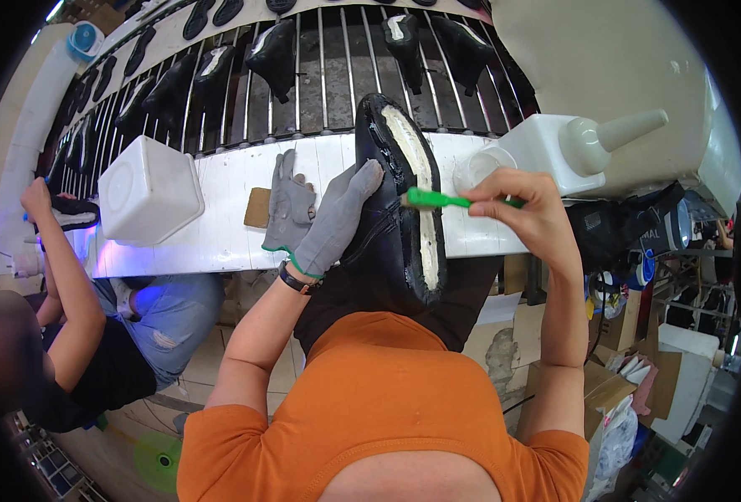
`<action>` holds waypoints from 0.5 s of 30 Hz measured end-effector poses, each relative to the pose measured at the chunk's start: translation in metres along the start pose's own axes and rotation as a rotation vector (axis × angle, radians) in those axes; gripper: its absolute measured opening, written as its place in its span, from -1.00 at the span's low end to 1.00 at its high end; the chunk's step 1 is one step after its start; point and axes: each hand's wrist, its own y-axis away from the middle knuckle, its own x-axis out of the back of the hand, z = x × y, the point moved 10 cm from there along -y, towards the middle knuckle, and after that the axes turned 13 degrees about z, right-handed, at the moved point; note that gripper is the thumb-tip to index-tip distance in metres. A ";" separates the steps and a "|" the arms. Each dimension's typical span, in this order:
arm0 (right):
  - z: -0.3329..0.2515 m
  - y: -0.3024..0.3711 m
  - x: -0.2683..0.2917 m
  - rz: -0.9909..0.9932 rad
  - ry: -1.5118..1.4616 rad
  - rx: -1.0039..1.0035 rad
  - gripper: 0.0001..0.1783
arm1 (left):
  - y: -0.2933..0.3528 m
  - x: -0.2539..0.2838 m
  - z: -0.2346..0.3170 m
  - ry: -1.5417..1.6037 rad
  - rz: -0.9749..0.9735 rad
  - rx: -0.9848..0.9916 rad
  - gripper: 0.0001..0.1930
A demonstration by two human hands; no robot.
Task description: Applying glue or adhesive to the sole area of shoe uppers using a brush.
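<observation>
A black boot (387, 230) is held bottom up over the near edge of the white table, its underside showing a pale strip inside a black rim. My left hand (341, 213), in a grey glove with green trim, is closed round the boot's left side. Bare, my right hand (525, 205) pinches the handle of a green toothbrush-like brush (441, 199). The brush head lies over the boot's underside, near the inner edge of the black rim. Whether its bristles touch the boot, I cannot tell.
On the table (224, 243) lie a grey glove (291, 205) and a brown piece (257, 207), with a white container (146, 192) left. A clear cup (486, 161) and white bottle (550, 146) stand right. Beyond, a roller rack carries several boots (274, 58). A co-worker (94, 326) sits left.
</observation>
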 end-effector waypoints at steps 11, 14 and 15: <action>-0.013 0.029 -0.029 -0.432 -0.001 0.010 -0.81 | -0.006 0.001 -0.023 0.016 -0.017 0.164 -0.49; -0.015 0.026 -0.035 -0.474 -0.037 0.036 -0.82 | -0.006 -0.002 -0.036 0.022 -0.068 0.259 -0.49; -0.015 0.025 -0.037 -0.489 -0.047 0.032 -0.82 | -0.005 -0.006 -0.044 0.024 -0.104 0.315 -0.49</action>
